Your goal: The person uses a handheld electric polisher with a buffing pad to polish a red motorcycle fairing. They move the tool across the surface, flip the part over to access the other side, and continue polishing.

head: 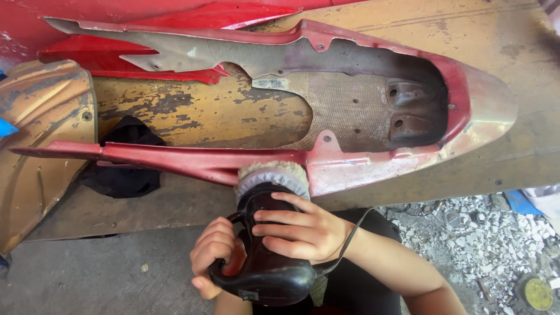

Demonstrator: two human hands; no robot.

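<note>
A red motorcycle tail fairing (373, 163) lies upside down on a worn wooden table (192, 114), its grey fibre inside facing up. Against its near red edge presses the woolly round pad (272, 175) of a black polishing machine (265, 245). My left hand (214, 251) is wrapped around the machine's rear handle. Over the top of the machine's body lies my right hand (303, 230), gripping it. A black power cord (350, 242) runs off along my right forearm.
A gold-coloured body panel (41, 146) sits at the left, a black cloth (125, 166) lies beside it, and more red panels (151, 52) rest at the back. Rubble and a yellow round lid (538, 293) cover the ground at the right.
</note>
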